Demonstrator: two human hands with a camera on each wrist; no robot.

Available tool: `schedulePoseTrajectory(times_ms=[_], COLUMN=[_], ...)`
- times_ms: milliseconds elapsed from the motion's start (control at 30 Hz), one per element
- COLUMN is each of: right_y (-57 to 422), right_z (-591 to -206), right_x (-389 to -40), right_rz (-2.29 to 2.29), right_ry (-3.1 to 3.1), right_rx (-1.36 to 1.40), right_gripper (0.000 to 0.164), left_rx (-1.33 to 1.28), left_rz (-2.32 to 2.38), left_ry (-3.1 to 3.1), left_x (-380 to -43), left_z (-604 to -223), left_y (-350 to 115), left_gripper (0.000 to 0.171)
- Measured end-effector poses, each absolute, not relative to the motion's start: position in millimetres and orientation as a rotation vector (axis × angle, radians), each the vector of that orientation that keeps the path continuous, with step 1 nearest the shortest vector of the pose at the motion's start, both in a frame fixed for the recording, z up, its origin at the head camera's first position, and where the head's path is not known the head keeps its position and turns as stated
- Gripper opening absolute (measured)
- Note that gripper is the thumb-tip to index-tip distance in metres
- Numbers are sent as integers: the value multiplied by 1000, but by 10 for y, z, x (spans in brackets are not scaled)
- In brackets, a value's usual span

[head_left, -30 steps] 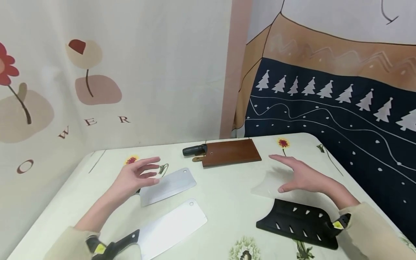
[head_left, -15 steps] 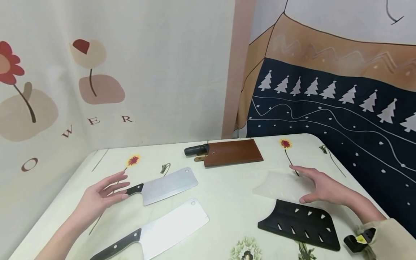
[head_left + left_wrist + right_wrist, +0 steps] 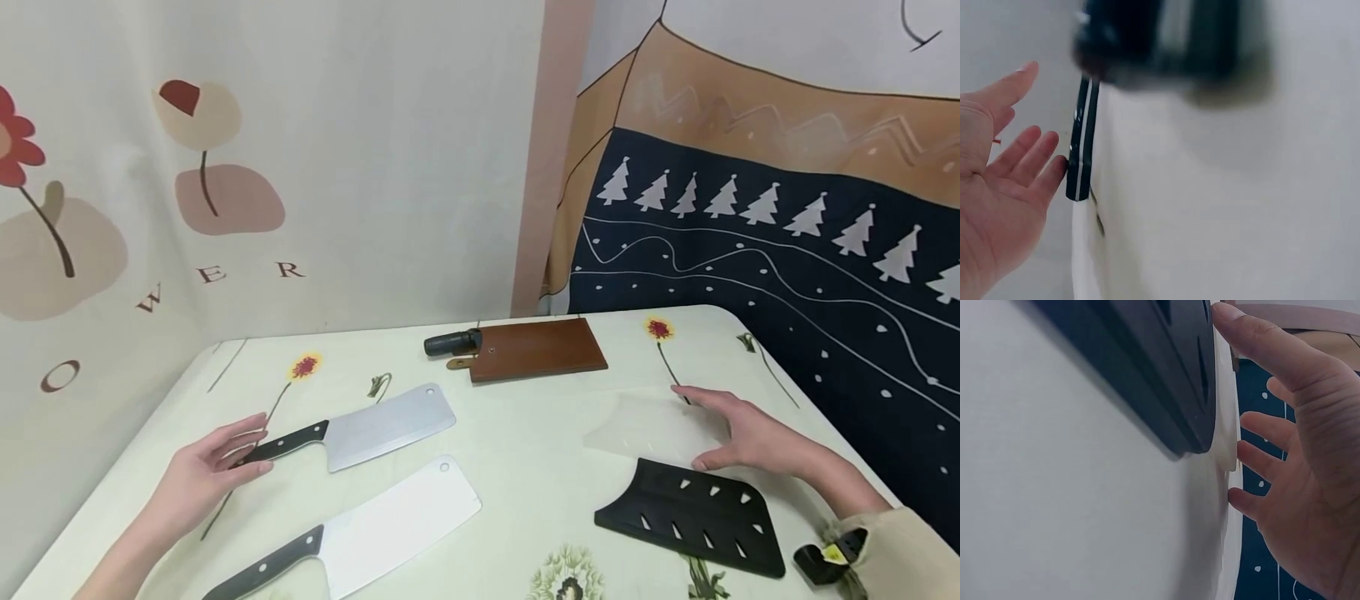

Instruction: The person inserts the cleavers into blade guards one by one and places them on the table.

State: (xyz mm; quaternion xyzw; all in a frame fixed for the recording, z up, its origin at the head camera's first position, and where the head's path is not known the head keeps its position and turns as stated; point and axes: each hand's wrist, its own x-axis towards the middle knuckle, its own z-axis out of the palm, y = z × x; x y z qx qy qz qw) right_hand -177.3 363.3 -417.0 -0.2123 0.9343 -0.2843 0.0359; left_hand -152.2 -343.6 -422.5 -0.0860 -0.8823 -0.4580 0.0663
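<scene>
Two cleavers with black riveted handles lie on the left of the table. My left hand (image 3: 198,479) is at the handle end of the farther cleaver (image 3: 393,429), fingers and thumb spread apart around it; in the left wrist view a fingertip is at or very near the handle (image 3: 1082,150). Nearer the front lies the second cleaver (image 3: 401,525). On the right, my right hand (image 3: 765,442) reaches over a translucent white blade guard (image 3: 648,425), thumb and fingers apart at its far and near edges. A black slotted blade guard (image 3: 686,517) lies just in front of it.
At the back of the table sits a brown sheath (image 3: 540,350) with a black-handled knife (image 3: 450,343) in it. A flower-print cloth (image 3: 525,467) covers the table. Printed curtains (image 3: 397,167) hang behind and to the right.
My left hand has moved left and down from above the farther cleaver's blade to its handle end. My right hand has moved right and lowered over the translucent guard, then stayed nearly still.
</scene>
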Motion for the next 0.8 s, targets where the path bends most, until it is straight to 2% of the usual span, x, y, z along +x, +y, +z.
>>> schedulePoseTrajectory(times_ms=[267,433,800], right_y=[3621,3600,3597], right_z=[-4165,-4180,-4215], right_x=[-1773,-1806,-1845], right_rz=[-913,-936,-855], right_ry=[2837,2818,2811], right_rx=[-606,-577,-680], right_gripper=[101,97,98], left_rx=[-227,-161,-197], left_rz=[-1127,-1134,-1144], left_ry=[-2758,-2874,-2903], left_x=[-1643,-1652,-1695], left_z=[-4279,-4299,-4346], left_y=[-3520,-3582,-3492], left_gripper=[65,68,59])
